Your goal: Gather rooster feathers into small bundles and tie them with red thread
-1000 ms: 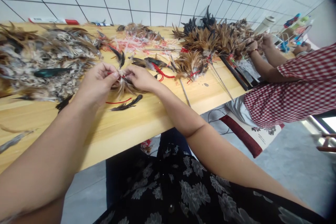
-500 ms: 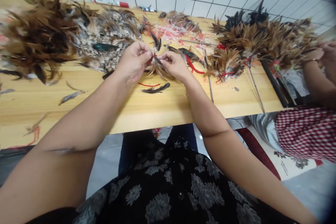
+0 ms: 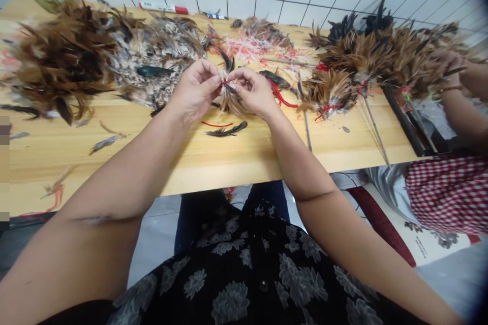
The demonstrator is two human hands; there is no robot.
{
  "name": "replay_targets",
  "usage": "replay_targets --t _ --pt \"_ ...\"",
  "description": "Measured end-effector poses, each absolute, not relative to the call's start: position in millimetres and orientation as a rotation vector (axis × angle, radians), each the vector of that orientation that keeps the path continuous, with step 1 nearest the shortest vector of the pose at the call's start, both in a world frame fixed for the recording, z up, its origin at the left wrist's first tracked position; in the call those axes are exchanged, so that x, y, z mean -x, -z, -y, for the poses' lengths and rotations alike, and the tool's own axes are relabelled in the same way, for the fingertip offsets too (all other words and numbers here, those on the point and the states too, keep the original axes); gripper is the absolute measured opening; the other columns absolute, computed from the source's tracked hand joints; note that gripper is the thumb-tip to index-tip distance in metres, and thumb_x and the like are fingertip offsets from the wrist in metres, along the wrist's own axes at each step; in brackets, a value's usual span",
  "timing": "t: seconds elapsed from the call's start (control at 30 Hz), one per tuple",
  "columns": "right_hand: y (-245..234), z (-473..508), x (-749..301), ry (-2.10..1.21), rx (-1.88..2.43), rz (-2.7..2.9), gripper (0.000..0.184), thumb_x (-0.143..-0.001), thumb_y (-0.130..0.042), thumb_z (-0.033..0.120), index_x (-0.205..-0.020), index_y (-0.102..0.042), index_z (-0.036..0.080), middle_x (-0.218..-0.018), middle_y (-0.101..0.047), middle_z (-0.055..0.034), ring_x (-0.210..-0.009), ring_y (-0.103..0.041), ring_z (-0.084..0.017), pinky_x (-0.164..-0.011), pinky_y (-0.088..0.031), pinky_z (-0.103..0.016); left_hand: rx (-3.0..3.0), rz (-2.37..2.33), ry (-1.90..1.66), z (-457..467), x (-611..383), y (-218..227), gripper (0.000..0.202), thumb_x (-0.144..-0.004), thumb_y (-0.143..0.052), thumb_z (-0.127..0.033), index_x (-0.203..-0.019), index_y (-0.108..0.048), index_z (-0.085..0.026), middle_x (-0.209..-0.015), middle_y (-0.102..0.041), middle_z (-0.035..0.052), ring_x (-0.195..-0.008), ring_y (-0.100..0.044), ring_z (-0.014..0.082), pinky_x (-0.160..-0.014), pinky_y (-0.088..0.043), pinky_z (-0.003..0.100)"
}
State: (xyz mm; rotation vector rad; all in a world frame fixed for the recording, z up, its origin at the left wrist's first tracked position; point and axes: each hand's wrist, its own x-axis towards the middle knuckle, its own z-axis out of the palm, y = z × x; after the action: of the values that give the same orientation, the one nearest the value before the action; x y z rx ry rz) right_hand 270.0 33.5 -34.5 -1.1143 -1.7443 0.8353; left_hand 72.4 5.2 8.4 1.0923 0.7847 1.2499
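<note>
Between my two hands is a small bundle of feathers point(image 3: 227, 63), dark at the top and brown below, with a bit of red string point(image 3: 225, 83) at its middle. My left hand point(image 3: 198, 89) pinches the bundle from the left, thumb against fingers. From the right, my right hand point(image 3: 251, 90) pinches at the same red-tied spot, its fingertips almost meeting the left ones. Just below on the table lie a short red cord point(image 3: 216, 124) and a loose black feather point(image 3: 226, 129). More red strings point(image 3: 282, 95) lie right of my right hand.
A brown feather heap point(image 3: 63, 61) and a grey fluffy feather pile point(image 3: 148, 51) lie to the left. Feather bundles on sticks point(image 3: 360, 56) stand to the right. A red-capped marker point(image 3: 163, 8) lies by the tiled wall. Another person's hand point(image 3: 448, 66) is at the far right.
My hands stay at the bundle; the right fingers have shifted slightly over the red string. At the far right, the other person's hand has moved left onto the feathers.
</note>
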Motion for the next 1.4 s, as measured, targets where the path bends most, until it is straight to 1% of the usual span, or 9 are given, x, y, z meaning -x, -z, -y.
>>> replay_targets --t 0.13,0.33,0.47,0.67,0.87,1.0,1.13,1.27,1.4 --pt "31 -28 -265 -0.813 1.105 1.774 0.023 -0.112 -0.092 0.038 -0.126 -0.084 0.021 -0.096 -0.074 0.0030 -0.096 -0.066 -0.019 -0.103 -0.064 -0.036 -1.104 -0.765 -1.286 -8 -72 -2 0.045 -0.073 -0.104 -0.013 -0.090 -0.066 -0.030 -0.087 -0.069 -0.0040 -0.082 -0.058 0.0205 -0.083 -0.054 0.032" --pt "24 -20 -258 -0.761 1.115 1.800 0.006 -0.110 -0.088 0.023 -0.110 -0.082 0.021 -0.113 -0.081 -0.0023 -0.110 -0.072 -0.022 -0.115 -0.062 -0.041 -1.135 -0.731 -1.320 -9 -72 2 0.057 -0.074 -0.115 -0.023 -0.093 -0.063 -0.031 -0.093 -0.070 -0.0042 -0.088 -0.060 0.0210 -0.089 -0.054 0.033" --pt "20 -19 -258 -0.744 1.087 1.804 0.013 -0.113 -0.087 0.026 -0.103 -0.079 0.022 -0.110 -0.081 -0.0026 -0.114 -0.072 -0.024 -0.120 -0.062 -0.043 -1.079 -0.788 -1.300 -8 -71 -1 0.052 -0.080 -0.111 -0.019 -0.093 -0.062 -0.030 -0.089 -0.072 -0.0050 -0.084 -0.060 0.0199 -0.083 -0.056 0.031" --pt "15 -17 -261 -0.815 1.076 1.774 0.023 -0.117 -0.087 0.036 -0.102 -0.077 0.022 -0.102 -0.079 -0.0008 -0.109 -0.072 -0.023 -0.115 -0.064 -0.040 -1.062 -0.798 -1.299 -10 -70 -1 0.050 -0.091 -0.114 -0.017 -0.089 -0.065 -0.027 -0.086 -0.076 -0.0053 -0.077 -0.067 0.0165 -0.074 -0.057 0.026" --pt "16 -19 -267 -0.707 1.093 1.876 0.017 -0.118 -0.075 0.026 -0.101 -0.074 0.024 -0.114 -0.078 -0.0043 -0.120 -0.074 -0.026 -0.123 -0.062 -0.043 -1.114 -0.853 -1.231 -10 -69 -3 0.054 -0.095 -0.121 -0.023 -0.087 -0.067 -0.025 -0.080 -0.074 -0.0048 -0.070 -0.065 0.0158 -0.069 -0.056 0.028" --pt "18 -22 -272 -0.623 1.069 1.934 0.021 -0.123 -0.066 0.026 -0.105 -0.076 0.023 -0.116 -0.073 -0.0041 -0.121 -0.072 -0.025 -0.122 -0.062 -0.042 -1.145 -0.873 -1.220 -9 -68 -9 0.052 -0.097 -0.115 -0.018 -0.083 -0.066 -0.025 -0.076 -0.070 -0.0055 -0.073 -0.065 0.0155 -0.077 -0.059 0.028" --pt "16 -22 -274 -0.574 1.063 2.028 0.024 -0.123 -0.060 0.021 -0.103 -0.072 0.024 -0.114 -0.069 -0.0035 -0.117 -0.068 -0.025 -0.119 -0.060 -0.041 -1.170 -0.881 -1.196 -13 -67 -10 0.058 -0.095 -0.119 -0.027 -0.079 -0.063 -0.024 -0.074 -0.066 -0.0036 -0.070 -0.066 0.0176 -0.073 -0.056 0.030" --pt "13 -21 -274 -0.569 1.053 2.086 0.024 -0.118 -0.055 0.011 -0.101 -0.065 0.025 -0.112 -0.065 -0.0033 -0.114 -0.066 -0.025 -0.119 -0.057 -0.041 -1.161 -0.914 -1.190 -10 -69 -14 0.050 -0.097 -0.107 -0.012 -0.078 -0.063 -0.025 -0.071 -0.064 -0.0052 -0.070 -0.063 0.0160 -0.076 -0.055 0.030" --pt "14 -23 -274 -0.605 1.028 2.104 0.023 -0.115 -0.055 0.011 -0.098 -0.060 0.026 -0.110 -0.064 -0.0039 -0.114 -0.065 -0.025 -0.120 -0.057 -0.042 -1.159 -0.965 -1.165 -6 -72 -16 0.047 -0.098 -0.097 -0.002 -0.078 -0.061 -0.025 -0.069 -0.063 -0.0067 -0.068 -0.059 0.0139 -0.078 -0.051 0.029"
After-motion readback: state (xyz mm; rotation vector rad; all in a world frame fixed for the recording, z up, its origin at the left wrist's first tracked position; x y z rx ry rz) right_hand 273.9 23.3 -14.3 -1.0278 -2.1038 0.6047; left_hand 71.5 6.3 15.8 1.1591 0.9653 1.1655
